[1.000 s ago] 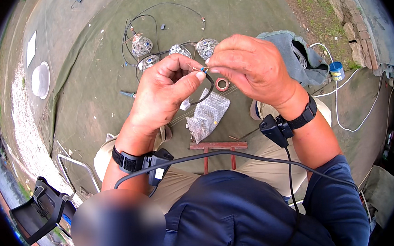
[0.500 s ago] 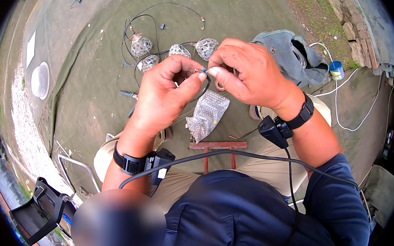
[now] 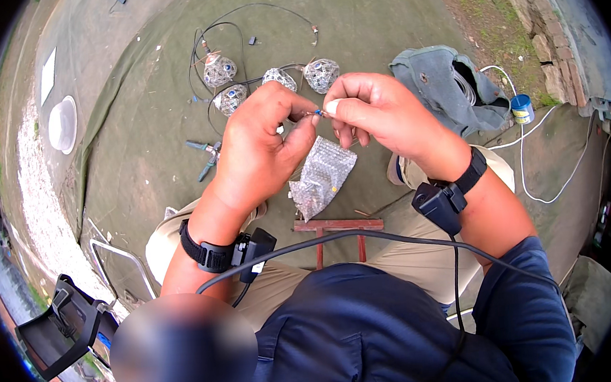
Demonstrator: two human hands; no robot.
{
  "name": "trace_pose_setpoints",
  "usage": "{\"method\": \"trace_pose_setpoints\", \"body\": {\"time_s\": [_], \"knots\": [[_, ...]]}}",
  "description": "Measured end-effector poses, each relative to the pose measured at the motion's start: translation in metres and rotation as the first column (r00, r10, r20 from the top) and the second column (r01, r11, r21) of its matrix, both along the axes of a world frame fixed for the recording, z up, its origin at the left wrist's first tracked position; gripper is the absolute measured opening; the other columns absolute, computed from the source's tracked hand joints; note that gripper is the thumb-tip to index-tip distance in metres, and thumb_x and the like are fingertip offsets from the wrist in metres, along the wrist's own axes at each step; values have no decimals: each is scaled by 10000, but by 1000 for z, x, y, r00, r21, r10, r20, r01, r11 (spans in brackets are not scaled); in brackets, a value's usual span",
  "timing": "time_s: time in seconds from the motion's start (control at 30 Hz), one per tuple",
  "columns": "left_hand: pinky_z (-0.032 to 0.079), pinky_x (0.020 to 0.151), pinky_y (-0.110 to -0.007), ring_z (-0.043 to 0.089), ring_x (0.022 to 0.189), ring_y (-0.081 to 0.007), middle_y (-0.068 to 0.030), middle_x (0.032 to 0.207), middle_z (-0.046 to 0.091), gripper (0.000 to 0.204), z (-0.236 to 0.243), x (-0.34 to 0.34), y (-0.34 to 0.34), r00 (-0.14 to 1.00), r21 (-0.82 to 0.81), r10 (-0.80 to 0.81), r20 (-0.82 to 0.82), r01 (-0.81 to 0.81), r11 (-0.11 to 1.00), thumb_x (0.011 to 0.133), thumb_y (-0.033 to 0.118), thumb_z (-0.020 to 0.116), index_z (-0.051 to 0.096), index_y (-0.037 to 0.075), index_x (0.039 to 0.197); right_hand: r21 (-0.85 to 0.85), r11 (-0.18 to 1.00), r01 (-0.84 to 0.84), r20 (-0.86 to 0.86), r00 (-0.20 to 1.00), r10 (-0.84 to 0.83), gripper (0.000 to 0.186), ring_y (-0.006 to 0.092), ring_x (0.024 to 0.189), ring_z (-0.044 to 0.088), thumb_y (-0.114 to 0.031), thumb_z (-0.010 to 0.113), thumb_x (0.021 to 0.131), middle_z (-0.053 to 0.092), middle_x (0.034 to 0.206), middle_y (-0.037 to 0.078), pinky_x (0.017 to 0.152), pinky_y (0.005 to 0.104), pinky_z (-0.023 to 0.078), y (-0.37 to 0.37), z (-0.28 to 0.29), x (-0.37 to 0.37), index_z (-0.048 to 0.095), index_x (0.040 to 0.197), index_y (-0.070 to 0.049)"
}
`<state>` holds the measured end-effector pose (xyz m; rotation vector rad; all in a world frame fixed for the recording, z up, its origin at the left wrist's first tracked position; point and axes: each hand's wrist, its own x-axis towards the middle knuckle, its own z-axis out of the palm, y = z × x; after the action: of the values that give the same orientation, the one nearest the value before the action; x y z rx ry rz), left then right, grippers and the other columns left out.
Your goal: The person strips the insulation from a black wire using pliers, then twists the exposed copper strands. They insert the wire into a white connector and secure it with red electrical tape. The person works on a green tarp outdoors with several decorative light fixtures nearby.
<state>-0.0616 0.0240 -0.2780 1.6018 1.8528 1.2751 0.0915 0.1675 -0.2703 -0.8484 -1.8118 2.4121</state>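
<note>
My left hand is closed, its thumb and forefinger pinching a thin wire with a blue part and what looks like bare copper. From the other side my right hand pinches the same wire, thumb tip against forefinger, the other fingers curled loosely below. Both fingertips almost meet, so only a short bit of wire shows between them. Under the hands lies a clear bubble-wrap bag. Pliers with teal handles rest on the ground cloth just left of my left wrist.
Beyond my hands lie several mesh-covered round units with black cables. A grey-blue bag holding coiled cable sits at right, beside a blue tin and white cord. A reddish stool frame is between my legs.
My right hand has turned slightly and its lower fingers have come down into view. My left hand has shifted a little right, uncovering more of the pliers. The black cable beneath the fingers no longer shows.
</note>
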Motion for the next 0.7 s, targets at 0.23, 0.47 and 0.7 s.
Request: {"method": "trace_pose_setpoints", "body": {"time_s": [0.23, 0.47, 0.7], "knots": [[473, 635, -256, 563, 734, -98, -25, 830, 603, 70, 7, -2, -4, 940, -206, 99, 328, -31, 978, 869, 44, 697, 658, 22, 923, 869, 414, 271, -380, 901, 209, 242, 248, 709, 642, -58, 758, 741, 610, 892, 64, 594, 343, 508, 2, -10, 1, 642, 949, -100], [498, 665, -234, 575, 790, -63, -7, 895, 597, 67, 7, -4, -4, 906, -233, 79, 415, 22, 972, 905, -14, 661, 637, 5, 964, 912, 282, 298, -371, 892, 258, 219, 264, 715, 638, -103, 757, 759, 610, 874, 58, 584, 362, 503, 2, -9, -1, 638, 943, -100], [494, 639, -371, 607, 737, -279, -97, 802, 611, 186, 1, -3, 2, 996, 65, -43, -78, 49, 997, 748, -5, 735, 635, 49, 895, 44, 998, -50, -69, 996, 53, 163, 132, 602, 607, -205, 638, 940, 589, 756, 21, 493, 253, 449, 3, -11, 1, 615, 939, -44]]}}
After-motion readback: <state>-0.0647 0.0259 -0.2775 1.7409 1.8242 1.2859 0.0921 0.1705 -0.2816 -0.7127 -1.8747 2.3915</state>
